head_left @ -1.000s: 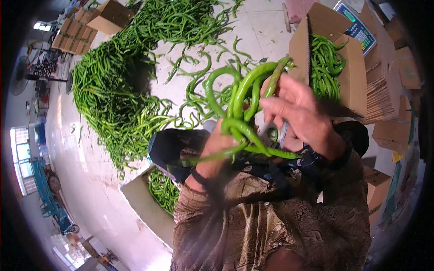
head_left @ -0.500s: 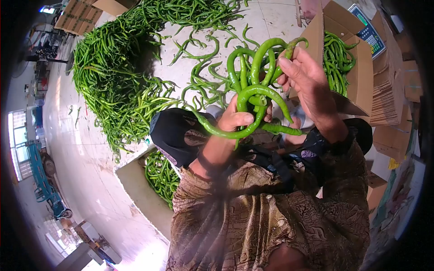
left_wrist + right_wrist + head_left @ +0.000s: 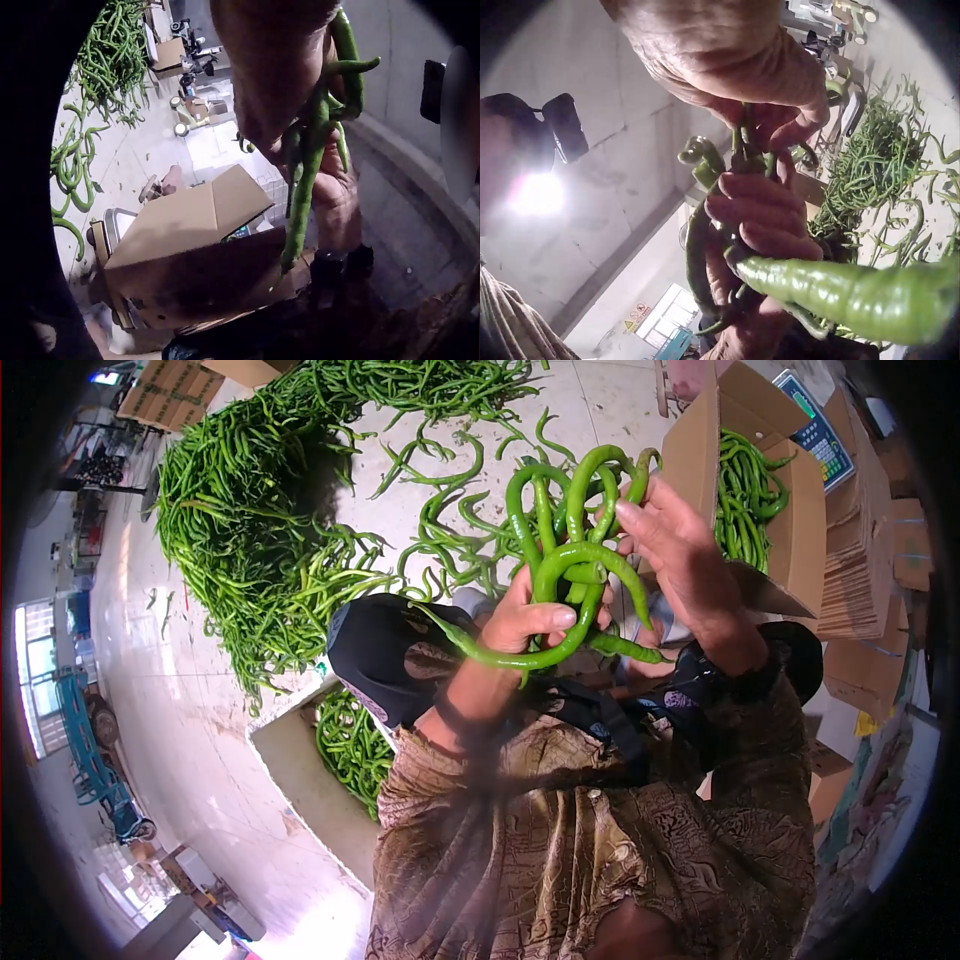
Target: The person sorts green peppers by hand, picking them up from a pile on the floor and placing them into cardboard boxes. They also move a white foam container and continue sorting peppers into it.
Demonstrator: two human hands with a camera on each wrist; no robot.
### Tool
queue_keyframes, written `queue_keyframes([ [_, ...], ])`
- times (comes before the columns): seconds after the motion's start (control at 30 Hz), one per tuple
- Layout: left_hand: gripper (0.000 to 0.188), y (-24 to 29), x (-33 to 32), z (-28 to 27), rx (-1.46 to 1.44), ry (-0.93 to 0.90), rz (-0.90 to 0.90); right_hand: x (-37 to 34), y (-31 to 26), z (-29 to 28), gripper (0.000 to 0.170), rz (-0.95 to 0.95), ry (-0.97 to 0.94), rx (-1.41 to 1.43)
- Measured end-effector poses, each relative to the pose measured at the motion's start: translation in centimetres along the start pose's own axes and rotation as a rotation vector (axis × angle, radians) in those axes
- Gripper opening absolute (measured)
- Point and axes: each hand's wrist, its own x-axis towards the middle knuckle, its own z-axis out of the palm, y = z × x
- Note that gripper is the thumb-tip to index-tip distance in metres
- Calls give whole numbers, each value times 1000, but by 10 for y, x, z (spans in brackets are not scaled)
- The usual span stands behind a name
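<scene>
Head view: peppers (image 3: 577,550) in hand.
Left hand (image 3: 522,620) grips the bunch; right hand (image 3: 690,550) pinches one near its end; an open box (image 3: 806,555) stands near.

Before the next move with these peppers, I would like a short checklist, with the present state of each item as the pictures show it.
1. Left hand grips the bunch: ok.
2. Right hand holds a pepper: ok, between thumb and fingers.
3. Carton open at the top: ok, peppers show inside.
4. Room left in it: cannot tell, its depth is hidden.
5. Scale reading: cannot tell, digits too small.
6. Floor clear: not ok, a heap lies on it.
</scene>
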Motion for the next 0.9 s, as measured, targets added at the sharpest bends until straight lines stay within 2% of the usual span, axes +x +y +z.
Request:
queue_keyframes([
  [0.13, 62, 1, 2, 8, -119, 109, 37, -3, 4, 8, 26, 49, 1, 130],
  [0.2, 58, 0, 3, -8, 25, 67, -35, -4, 5, 8, 25, 51, 38, 138],
  [0.27, 55, -6, 9, -6, 73, 91, -3, -4, 11, 7, 28, 94, 77, 112],
  [0.3, 54, -8, 10, -4, 185, 160, 24, -4, 15, 9, 22, 19, 74, 11],
  [0.33, 54, -6, 10, 0, 298, 230, 52, -3, 23, 6, 22, 22, 75, 10],
  [0.4, 54, -5, 9, -1, 275, 225, 26, 2, 39, 0, 17, -20, 59, -156],
  [0.47, 56, -5, 9, -5, 174, 191, -43, 2, 39, 4, 18, -14, 79, -98],
  [0.5, 52, -7, 8, -4, 92, 194, -34, 2, 40, 4, 18, -43, 73, -127],
  [0.57, 49, -10, 10, -4, 125, 218, -2, 3, 44, 5, 18, -69, 64, -156],
  [0.63, 45, -12, 10, -4, 160, 238, 30, 6, 50, 6, 18, -237, 55, -195],
  [0.73, 39, -9, 10, 0, 313, 304, 62, 6, 46, 3, 18, -147, 54, -233],
  [0.8, 35, -7, 11, -4, 289, 299, 72, 3, 47, 2, 17, -108, 73, -151],
  [0.9, 35, -14, 12, -11, 213, 377, 197, -3, 42, 9, 18, -76, 132, -45],
])
